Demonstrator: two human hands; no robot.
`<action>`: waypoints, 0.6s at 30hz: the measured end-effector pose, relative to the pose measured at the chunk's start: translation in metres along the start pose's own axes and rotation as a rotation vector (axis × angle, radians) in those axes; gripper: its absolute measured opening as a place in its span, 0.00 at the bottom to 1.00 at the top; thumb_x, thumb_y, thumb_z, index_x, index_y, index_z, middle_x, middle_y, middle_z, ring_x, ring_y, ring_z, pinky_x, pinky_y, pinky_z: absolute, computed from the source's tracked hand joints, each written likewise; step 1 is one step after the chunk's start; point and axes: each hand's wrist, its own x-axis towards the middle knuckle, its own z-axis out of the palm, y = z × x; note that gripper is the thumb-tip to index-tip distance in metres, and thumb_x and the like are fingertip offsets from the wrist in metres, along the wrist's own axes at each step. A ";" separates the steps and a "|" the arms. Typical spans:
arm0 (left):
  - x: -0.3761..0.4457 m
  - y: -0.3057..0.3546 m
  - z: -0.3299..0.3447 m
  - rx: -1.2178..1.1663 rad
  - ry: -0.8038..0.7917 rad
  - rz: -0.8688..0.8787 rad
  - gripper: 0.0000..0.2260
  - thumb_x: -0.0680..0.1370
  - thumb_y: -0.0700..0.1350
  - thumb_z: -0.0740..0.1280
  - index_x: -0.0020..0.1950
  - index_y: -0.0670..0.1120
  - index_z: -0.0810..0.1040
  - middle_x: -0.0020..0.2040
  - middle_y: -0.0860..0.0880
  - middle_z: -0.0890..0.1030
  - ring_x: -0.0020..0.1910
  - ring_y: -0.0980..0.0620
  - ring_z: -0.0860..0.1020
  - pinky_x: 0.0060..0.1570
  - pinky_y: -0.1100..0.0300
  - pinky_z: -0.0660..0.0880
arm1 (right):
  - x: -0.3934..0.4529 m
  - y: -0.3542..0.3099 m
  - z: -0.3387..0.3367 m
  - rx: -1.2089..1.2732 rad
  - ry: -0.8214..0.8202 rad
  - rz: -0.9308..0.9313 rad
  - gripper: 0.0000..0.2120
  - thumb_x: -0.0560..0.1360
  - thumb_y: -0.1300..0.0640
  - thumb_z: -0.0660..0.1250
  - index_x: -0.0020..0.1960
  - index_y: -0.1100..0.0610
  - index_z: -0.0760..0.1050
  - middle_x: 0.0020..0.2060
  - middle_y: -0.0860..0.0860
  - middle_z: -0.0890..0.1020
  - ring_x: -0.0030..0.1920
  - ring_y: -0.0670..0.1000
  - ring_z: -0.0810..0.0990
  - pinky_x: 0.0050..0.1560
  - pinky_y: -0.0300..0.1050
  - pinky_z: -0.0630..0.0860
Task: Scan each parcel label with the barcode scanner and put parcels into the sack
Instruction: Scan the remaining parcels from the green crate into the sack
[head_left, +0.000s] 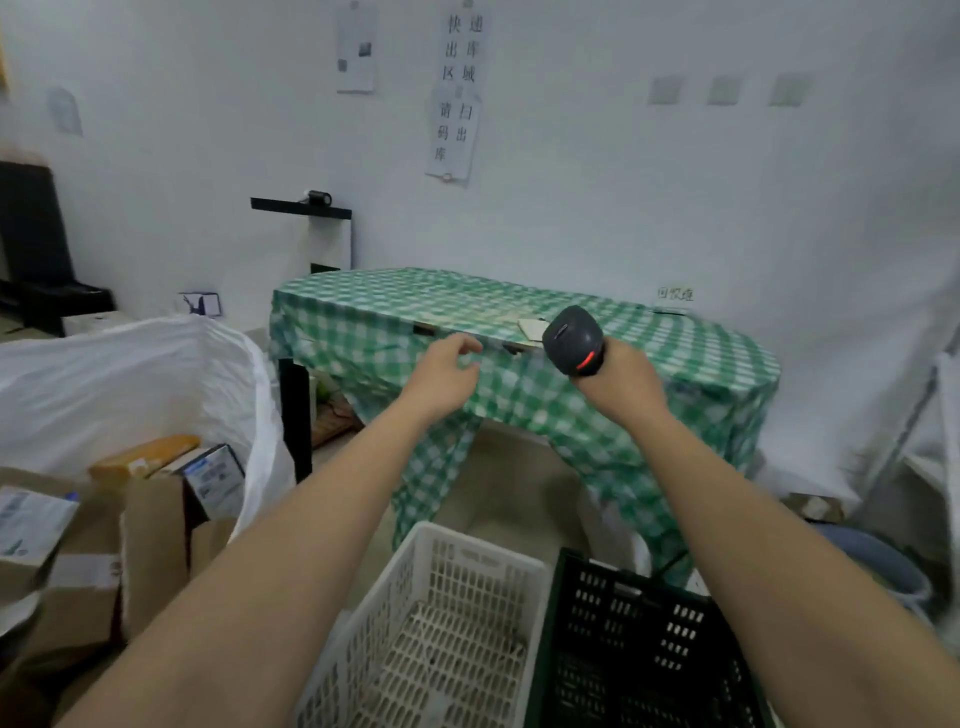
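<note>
Right grip (621, 382) grasping scanner (574, 338) | left (441, 376) released | sack (130, 374): parcels (156, 462)

- I am seeing open air lying between my hands and the table (675, 364) ahead.
- A white crate (441, 623) and a black crate (639, 649) are blocking the way below.
- The sack (104, 374) is standing open on the left, with parcels (156, 499) crowding its mouth.

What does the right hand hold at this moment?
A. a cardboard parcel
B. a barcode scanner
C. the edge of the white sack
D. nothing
B: the right hand grips the handle of the dark barcode scanner, raised in front of the green checked table, while the left hand holds nothing.
</note>
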 end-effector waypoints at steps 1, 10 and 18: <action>0.017 0.000 0.010 0.005 -0.006 0.003 0.14 0.81 0.41 0.61 0.66 0.45 0.72 0.67 0.47 0.73 0.65 0.50 0.71 0.52 0.65 0.65 | 0.017 0.010 0.002 -0.012 0.001 0.023 0.15 0.72 0.52 0.70 0.55 0.58 0.72 0.44 0.54 0.77 0.45 0.59 0.77 0.39 0.46 0.69; 0.164 -0.017 0.110 0.031 -0.062 0.031 0.13 0.81 0.40 0.60 0.65 0.45 0.73 0.65 0.45 0.73 0.47 0.48 0.74 0.42 0.59 0.70 | 0.164 0.099 0.043 -0.339 -0.044 0.059 0.26 0.76 0.56 0.64 0.67 0.62 0.57 0.61 0.61 0.67 0.54 0.64 0.75 0.44 0.51 0.68; 0.246 -0.031 0.182 0.060 -0.081 0.116 0.14 0.81 0.39 0.59 0.65 0.46 0.73 0.67 0.47 0.72 0.56 0.51 0.73 0.54 0.58 0.70 | 0.249 0.177 0.073 -0.532 -0.009 0.091 0.21 0.78 0.51 0.67 0.67 0.56 0.67 0.60 0.58 0.71 0.60 0.61 0.73 0.55 0.55 0.70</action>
